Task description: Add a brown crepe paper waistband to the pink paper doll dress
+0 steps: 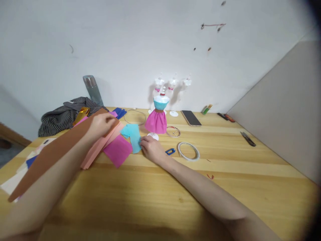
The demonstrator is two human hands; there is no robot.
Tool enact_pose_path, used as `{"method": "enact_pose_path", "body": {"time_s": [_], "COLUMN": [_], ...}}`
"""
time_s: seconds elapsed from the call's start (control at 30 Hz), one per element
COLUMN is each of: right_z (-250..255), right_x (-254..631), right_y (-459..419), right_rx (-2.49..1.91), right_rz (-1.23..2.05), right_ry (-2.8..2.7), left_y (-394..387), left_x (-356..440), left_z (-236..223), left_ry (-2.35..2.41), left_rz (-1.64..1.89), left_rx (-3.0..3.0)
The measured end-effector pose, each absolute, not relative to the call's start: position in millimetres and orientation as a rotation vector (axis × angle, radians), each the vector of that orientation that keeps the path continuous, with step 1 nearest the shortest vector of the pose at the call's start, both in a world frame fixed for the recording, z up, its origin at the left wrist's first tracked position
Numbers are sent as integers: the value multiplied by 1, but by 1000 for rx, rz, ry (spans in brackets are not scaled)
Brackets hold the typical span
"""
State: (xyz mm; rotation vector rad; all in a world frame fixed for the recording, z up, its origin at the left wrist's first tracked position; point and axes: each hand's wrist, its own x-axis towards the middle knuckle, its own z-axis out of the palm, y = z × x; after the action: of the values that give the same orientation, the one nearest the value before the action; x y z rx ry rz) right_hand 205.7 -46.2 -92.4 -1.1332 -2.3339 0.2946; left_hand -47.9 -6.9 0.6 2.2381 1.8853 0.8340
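Over the end of a long brown sheet (57, 147), my left hand (101, 124) is closed with its fingers curled down; its fingertips are hidden. My right hand (151, 149) pinches at the right edge of a light blue piece (135, 140), which looks like crepe paper or thin cloth. A magenta piece (118, 151) and folded salmon sheets (94, 155) lie left of it. Just behind my right hand stands a small dress form (160, 103) in a light blue top and a gathered pink skirt (156, 122), on a white round base (153, 136).
Three white dress forms (173, 83) stand by the wall. Right of my hand lie a blue-handled tool (170, 151), a tape roll (188, 144) and a phone (191, 118). Dark snips (248, 139) lie far right. A flask (92, 88) and striped cloth (59, 117) sit back left.
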Motion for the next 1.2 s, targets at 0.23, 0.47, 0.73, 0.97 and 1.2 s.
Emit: {"method": "enact_pose_path", "body": {"time_s": [0.23,0.47,0.73,0.97,1.2], "right_z": [-49,-45,-13,-49,-76], "right_x": [222,215,238,232,218], "right_y": [-56,-64,-71,-61,-51], "right_rx": [-1118,-1074,-1032,-1034,-1187], "right_rz": [468,469,532,504,503], "right_ry": [-2107,-2206,-2188,-2516,-2422], "left_y": [-30,-53,-35,-42,-48], "left_x": [-3,39,26,17,21], "left_z": [-5,-41,-39,-14,-51], "left_ry": [1470,1376,1415,1253,1213], "left_rz": [613,70,270,322,262], "left_rx": [2356,2582,2365,2200,2290]}}
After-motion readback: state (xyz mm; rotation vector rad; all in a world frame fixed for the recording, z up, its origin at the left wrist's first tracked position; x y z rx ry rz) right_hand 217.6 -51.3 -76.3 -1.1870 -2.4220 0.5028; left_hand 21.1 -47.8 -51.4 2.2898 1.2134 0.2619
